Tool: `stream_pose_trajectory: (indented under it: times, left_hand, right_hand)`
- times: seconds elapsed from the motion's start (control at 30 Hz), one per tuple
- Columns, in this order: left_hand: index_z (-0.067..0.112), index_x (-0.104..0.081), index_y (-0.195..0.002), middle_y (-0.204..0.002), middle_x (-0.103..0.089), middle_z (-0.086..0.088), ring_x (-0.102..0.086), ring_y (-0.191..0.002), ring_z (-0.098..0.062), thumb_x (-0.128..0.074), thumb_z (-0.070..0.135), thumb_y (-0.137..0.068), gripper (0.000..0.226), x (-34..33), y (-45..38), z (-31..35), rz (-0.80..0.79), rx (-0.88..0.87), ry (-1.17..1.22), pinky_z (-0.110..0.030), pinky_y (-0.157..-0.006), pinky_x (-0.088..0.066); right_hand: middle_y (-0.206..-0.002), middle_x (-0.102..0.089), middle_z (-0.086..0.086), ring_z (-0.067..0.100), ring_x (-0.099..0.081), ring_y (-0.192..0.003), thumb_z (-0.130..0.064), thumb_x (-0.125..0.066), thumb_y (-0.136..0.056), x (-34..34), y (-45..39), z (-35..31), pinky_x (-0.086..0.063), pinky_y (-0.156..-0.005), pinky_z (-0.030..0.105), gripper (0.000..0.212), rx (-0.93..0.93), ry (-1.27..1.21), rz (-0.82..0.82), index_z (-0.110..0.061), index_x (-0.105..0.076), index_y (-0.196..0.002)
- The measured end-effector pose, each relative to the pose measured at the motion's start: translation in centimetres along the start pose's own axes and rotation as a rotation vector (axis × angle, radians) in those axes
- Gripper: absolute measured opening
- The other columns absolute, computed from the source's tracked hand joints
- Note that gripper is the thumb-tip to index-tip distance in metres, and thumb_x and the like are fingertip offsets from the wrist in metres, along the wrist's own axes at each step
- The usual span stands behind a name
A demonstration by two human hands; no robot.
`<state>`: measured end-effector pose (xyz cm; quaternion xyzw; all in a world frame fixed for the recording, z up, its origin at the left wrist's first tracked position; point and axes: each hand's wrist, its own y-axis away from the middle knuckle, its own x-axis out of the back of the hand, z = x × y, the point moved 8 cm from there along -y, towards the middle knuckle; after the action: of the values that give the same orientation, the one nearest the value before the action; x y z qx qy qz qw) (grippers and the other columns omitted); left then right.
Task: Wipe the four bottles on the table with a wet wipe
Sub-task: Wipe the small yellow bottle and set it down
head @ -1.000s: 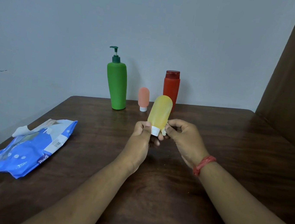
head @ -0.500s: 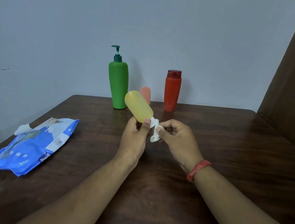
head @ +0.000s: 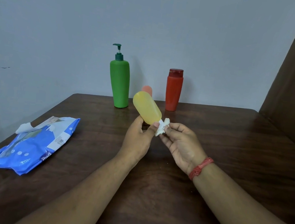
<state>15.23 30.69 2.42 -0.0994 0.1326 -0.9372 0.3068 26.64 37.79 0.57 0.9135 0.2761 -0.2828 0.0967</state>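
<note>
Wiping in progress on one of four bottles: left hand (head: 137, 138) grips the yellow bottle (head: 146, 108) low on its body near the cap end, held tilted in the air above the counter (head: 231, 143), rounded end pointing up and away toward the green pump bottle (head: 119, 84). Right hand (head: 180, 143) pinches a crumpled white wet wipe (head: 162, 128) and presses it against the yellow bottle's white cap. Judgement: cap is being cleaned now; can't tell from this view whether the yellow body is already wiped. The other three stand upright on the counter at the back by the wall, and nothing shows whether they are wiped or not, so likely up to three left. Taking the green pump bottle as landmark: small peach bottle (head: 147, 89) just to its right, mostly hidden behind the yellow one; red bottle (head: 173, 90) further right, cap closed. Contents: yellow bottle is translucent but fill level unclear; green and red are opaque, contents unknown. Blue wipes pack (head: 34, 143) lies flat on the counter, well to the left of and nearer than the green bottle, with a white wipe poking out of its opening.
</note>
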Motion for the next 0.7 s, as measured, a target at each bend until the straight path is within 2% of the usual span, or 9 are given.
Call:
stream_pose_trajectory:
  times: [0.07, 0.23, 0.4, 0.5, 0.6, 0.7]
  left_hand:
    - [0.035, -0.059, -0.114, -0.11, -0.069, 0.015, -0.062, -0.106, 0.0, -0.063, 0.036, -0.097, 0.017, -0.2, -0.1, -0.3, -0.016, 0.003, -0.034, -0.023, -0.09, -0.048]
    - [0.024, -0.062, -0.123, -0.113, -0.07, 0.012, -0.063, -0.109, -0.006, -0.064, 0.032, -0.098, 0.027, 0.2, -0.3, -0.7, 0.006, 0.009, -0.032, -0.031, -0.097, -0.05]
    - [0.025, -0.059, -0.129, -0.121, -0.067, 0.013, -0.059, -0.117, -0.008, -0.064, 0.037, -0.097, 0.035, -0.1, -0.4, -1.1, -0.045, 0.031, -0.096, -0.036, -0.104, -0.048]
    - [0.031, -0.057, -0.125, -0.12, -0.065, 0.016, -0.057, -0.116, -0.005, -0.063, 0.036, -0.097, 0.029, -0.7, -0.1, -1.2, -0.079, 0.033, -0.122, -0.031, -0.101, -0.047]
    - [0.033, -0.056, -0.122, -0.117, -0.064, 0.017, -0.058, -0.114, -0.004, -0.062, 0.036, -0.098, 0.025, -0.2, 0.0, -1.2, -0.037, 0.037, -0.088, -0.026, -0.095, -0.047]
    - [0.033, -0.055, -0.119, -0.112, -0.063, 0.019, -0.058, -0.109, -0.002, -0.062, 0.035, -0.098, 0.023, 0.2, -0.2, -1.3, -0.012, 0.053, -0.088, -0.02, -0.084, -0.044]
  right_hand:
    - [-0.11, -0.071, 0.021, 0.023, -0.073, -0.095, 0.007, -0.057, -0.094, 0.4, 0.0, 0.1, -0.059, -0.072, 0.026, 0.01, -0.005, -0.005, 0.023, 0.004, -0.065, -0.099]
    - [-0.103, -0.074, 0.019, 0.026, -0.074, -0.094, 0.007, -0.058, -0.094, 0.2, 0.0, 0.3, -0.061, -0.073, 0.032, 0.01, -0.038, 0.004, -0.008, 0.002, -0.062, -0.101]
    - [-0.101, -0.076, 0.008, 0.022, -0.073, -0.098, -0.003, -0.065, -0.093, 0.7, -0.1, -1.5, -0.059, -0.083, 0.036, 0.012, 0.162, 0.304, 0.027, -0.007, -0.071, -0.103]
    - [-0.101, -0.076, 0.001, 0.016, -0.072, -0.097, -0.006, -0.065, -0.094, 0.9, -0.2, -2.2, -0.059, -0.087, 0.034, 0.017, 0.248, 0.488, 0.033, -0.014, -0.072, -0.108]
    - [-0.096, -0.076, -0.003, 0.011, -0.071, -0.093, -0.007, -0.068, -0.092, 0.3, 0.1, -2.8, -0.06, -0.083, 0.03, 0.013, 0.324, 0.624, -0.015, -0.016, -0.073, -0.101]
    - [-0.094, -0.074, 0.0, 0.015, -0.07, -0.09, -0.009, -0.07, -0.091, -0.6, 0.2, -3.0, -0.06, -0.081, 0.034, 0.011, 0.398, 0.783, -0.079, -0.018, -0.073, -0.097]
